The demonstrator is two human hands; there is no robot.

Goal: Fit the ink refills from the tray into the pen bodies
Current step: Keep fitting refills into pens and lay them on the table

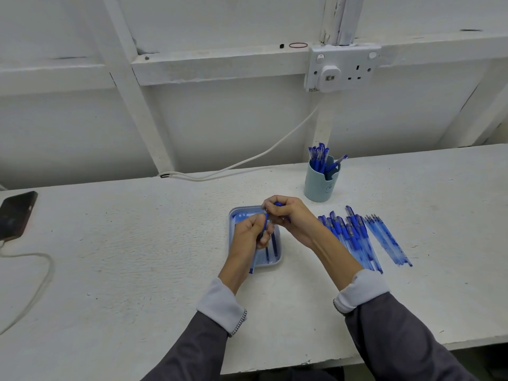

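Note:
Both hands meet over a light-blue tray (277, 260) in the middle of the white table. My left hand (248, 234) grips a translucent blue pen body (253, 261) that slants down toward the tray's near edge. My right hand (291, 215) is closed on a small blue pen part (279, 204) at the pen's upper end; what the part is cannot be made out. A few dark ink refills (270, 250) lie in the tray, partly hidden by my hands. A pile of blue pens (354, 237) lies just right of the tray.
A pale teal cup (320, 185) holding several blue pens stands behind the pile. A black phone (15, 213) with a cable lies at the far left. A white cord (247, 160) runs from the wall socket (342, 67) to the table's back edge.

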